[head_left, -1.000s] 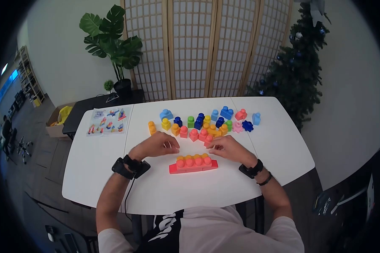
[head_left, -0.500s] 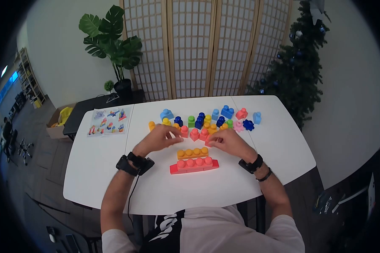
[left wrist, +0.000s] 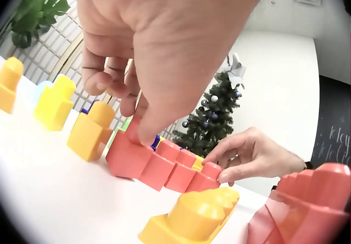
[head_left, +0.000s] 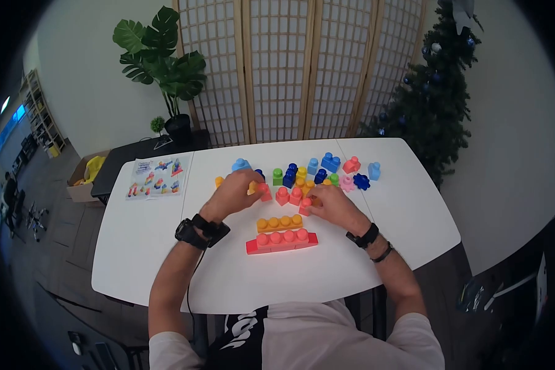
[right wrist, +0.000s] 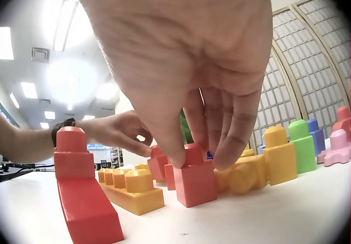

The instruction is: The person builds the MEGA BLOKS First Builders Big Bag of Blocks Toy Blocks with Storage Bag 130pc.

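My left hand [head_left: 233,193] pinches the stud of a red one-stud block [left wrist: 129,159] at the left end of a short row, thumb on its near side. At the other end, my right hand [head_left: 334,207] pinches another red one-stud block [right wrist: 196,186] by its stud, between thumb and fingers. Two more red blocks [head_left: 282,197] stand between the hands. Nearer the body lies a long orange four-stud brick [head_left: 279,224]. In front of that is a red assembly [head_left: 282,242] with a row of studs and sloped ends.
Behind the hands, loose blocks in blue, green, yellow and orange stand across the white table [head_left: 148,246], with a dark blue gear-shaped piece [head_left: 361,182] at the right. A printed picture sheet [head_left: 159,177] lies at the left. A cable hangs from the left wrist.
Both hands moved away from the long orange brick, which now sits apart behind the red assembly. The left hand reached forward to the leftmost red block; the right took hold of the rightmost one.
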Demonstrator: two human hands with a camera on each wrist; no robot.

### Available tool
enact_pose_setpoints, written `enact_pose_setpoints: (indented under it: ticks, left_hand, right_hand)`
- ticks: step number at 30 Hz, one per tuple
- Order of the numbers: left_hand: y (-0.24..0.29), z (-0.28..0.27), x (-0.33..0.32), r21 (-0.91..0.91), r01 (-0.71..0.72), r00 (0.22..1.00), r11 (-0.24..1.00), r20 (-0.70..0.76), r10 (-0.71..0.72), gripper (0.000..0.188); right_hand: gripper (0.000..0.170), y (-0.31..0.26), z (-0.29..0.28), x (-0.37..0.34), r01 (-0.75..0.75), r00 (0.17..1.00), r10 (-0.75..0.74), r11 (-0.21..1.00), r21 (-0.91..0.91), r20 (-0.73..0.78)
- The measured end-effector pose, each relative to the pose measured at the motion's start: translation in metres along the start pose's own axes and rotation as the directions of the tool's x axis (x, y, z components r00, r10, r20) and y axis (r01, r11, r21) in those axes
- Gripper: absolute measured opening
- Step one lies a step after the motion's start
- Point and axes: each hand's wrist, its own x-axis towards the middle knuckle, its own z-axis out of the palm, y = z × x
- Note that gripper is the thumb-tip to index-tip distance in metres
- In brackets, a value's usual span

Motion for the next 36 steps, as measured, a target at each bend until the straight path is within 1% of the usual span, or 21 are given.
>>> enact_pose_setpoints:
  ticks: [1, 4, 5, 7, 9, 10, 14, 17, 19, 20, 23, 25, 26, 28, 29, 31, 32, 33, 34, 35, 36]
  left_hand:
    - [0.005, -0.010, -0.004, -0.001, -0.001, 1.000, 1.000, 0.007, 0.001, 0.025]
    - [0.028, -0.044, -0.018, -0.145, 0.159, 0.983, 0.977, 0.119, -0.143, 0.025]
    - [0.030, -0.045, -0.023, -0.145, 0.165, 0.981, 0.976, 0.123, -0.148, 0.025]
    - [0.032, -0.043, -0.033, -0.219, 0.150, 0.976, 0.964, 0.192, -0.108, 0.026]
    - [0.028, -0.032, -0.040, -0.226, 0.152, 0.971, 0.962, 0.218, -0.102, 0.025]
    - [0.027, -0.026, -0.042, -0.232, 0.150, 0.966, 0.961, 0.242, -0.092, 0.024]
    - [0.026, -0.009, -0.045, -0.282, 0.087, 0.980, 0.955, 0.194, -0.032, 0.022]
    - [0.028, -0.007, -0.045, -0.220, 0.099, 0.979, 0.970, 0.197, -0.055, 0.023]
    - [0.030, -0.009, -0.044, -0.175, 0.092, 0.975, 0.980, 0.216, -0.053, 0.023]
    - [0.029, -0.009, -0.043, -0.176, 0.095, 0.975, 0.980, 0.214, -0.056, 0.023]
    - [0.030, -0.008, -0.043, -0.118, 0.085, 0.969, 0.989, 0.241, -0.055, 0.025]
    - [0.032, -0.010, -0.042, -0.106, 0.126, 0.961, 0.986, 0.259, -0.095, 0.024]
    - [0.031, -0.011, -0.042, -0.104, 0.121, 0.961, 0.987, 0.261, -0.090, 0.024]
    - [0.032, -0.013, -0.043, -0.160, 0.079, 0.973, 0.984, 0.227, -0.041, 0.025]
    - [0.035, -0.015, -0.043, -0.162, 0.079, 0.974, 0.984, 0.225, -0.041, 0.025]
    - [0.039, -0.022, -0.036, -0.125, 0.061, 0.996, 0.990, 0.065, -0.053, 0.027]
    - [0.037, -0.022, -0.030, -0.126, 0.058, 0.996, 0.990, 0.068, -0.049, 0.027]
    - [0.031, -0.020, -0.020, -0.131, 0.045, 0.999, 0.990, 0.015, -0.043, 0.028]
    - [0.026, -0.018, -0.011, -0.135, 0.033, 0.998, 0.990, -0.041, -0.038, 0.031]
    - [0.023, -0.015, -0.002, -0.135, 0.033, 0.998, 0.990, -0.044, -0.039, 0.031]
    - [0.021, -0.009, 0.007, -0.119, 0.057, 0.998, 0.991, 0.020, -0.056, 0.031]
  right_hand:
    - [0.033, 0.001, 0.000, 0.000, -0.005, 1.000, 0.005, 1.000, 0.005, -0.001]
    - [0.028, 0.001, -0.002, 0.002, -0.013, 0.999, 0.017, 0.994, 0.113, -0.039]
    - [0.028, -0.006, -0.009, 0.003, 0.010, 0.998, -0.001, 0.990, 0.139, -0.066]
    - [0.028, -0.015, -0.017, 0.006, 0.032, 0.996, -0.017, 0.985, 0.169, -0.087]
    - [0.031, -0.025, -0.017, 0.013, 0.079, 0.996, -0.059, 0.944, 0.321, -0.070]
    - [0.031, -0.031, -0.016, 0.015, 0.077, 0.996, -0.058, 0.944, 0.321, -0.069]
    - [0.028, -0.047, 0.000, 0.026, 0.128, 0.990, -0.139, 0.919, 0.372, 0.004]
    - [0.029, -0.049, 0.011, 0.032, 0.167, 0.979, -0.201, 0.904, 0.393, 0.045]
    - [0.032, -0.046, 0.021, 0.035, 0.153, 0.963, -0.213, 0.938, 0.311, 0.168]
    - [0.032, -0.045, 0.027, 0.035, 0.155, 0.961, -0.215, 0.938, 0.311, 0.171]
    - [0.033, -0.045, 0.031, 0.031, 0.149, 0.973, -0.199, 0.926, 0.348, 0.113]
    - [0.033, -0.040, 0.018, 0.034, 0.267, 0.952, -0.290, 0.942, 0.205, 0.095]
    - [0.033, -0.033, 0.014, 0.037, 0.265, 0.954, -0.288, 0.943, 0.203, 0.089]
    - [0.036, -0.014, 0.008, 0.043, 0.085, 0.996, -0.069, 0.934, 0.346, -0.060]
    - [0.036, -0.006, 0.005, 0.044, 0.086, 0.996, -0.070, 0.935, 0.344, -0.059]
    - [0.033, 0.004, -0.001, 0.043, 0.011, 0.992, 0.011, 0.984, 0.178, -0.124]
    - [0.027, 0.002, -0.002, 0.041, -0.003, 0.994, 0.019, 0.989, 0.150, -0.109]
    - [0.027, 0.003, 0.003, 0.039, -0.005, 0.994, 0.022, 0.989, 0.150, -0.111]
    - [0.025, 0.005, 0.011, 0.036, 0.056, 0.987, -0.041, 0.994, 0.095, -0.153]
    - [0.023, 0.005, 0.016, 0.035, 0.118, 0.976, -0.109, 0.992, 0.036, -0.190]
    - [0.023, 0.006, 0.020, 0.036, 0.123, 0.975, -0.115, 0.992, 0.033, -0.188]
